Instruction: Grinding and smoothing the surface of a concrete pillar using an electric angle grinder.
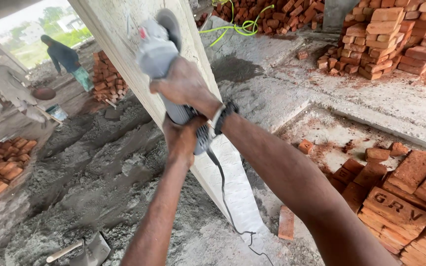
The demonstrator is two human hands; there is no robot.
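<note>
Both hands are gripping a grey handheld angle grinder [161,51] in the upper middle of the head view. The right hand [186,88] is wrapping over its body from above, while the left hand [181,140] is clamping the rear handle just below, where a black power cord [225,197] is trailing down. The tool's head is pressing against a pale concrete column [119,44] that is running diagonally through the frame. No cut line is showing on the column face, so progress cannot be told. Stacked red clay bricks [400,197] are lying at lower right, and a metal shovel [89,251] is resting on wet grey mortar [89,177] at lower left. Two other people are standing at upper left.
</note>
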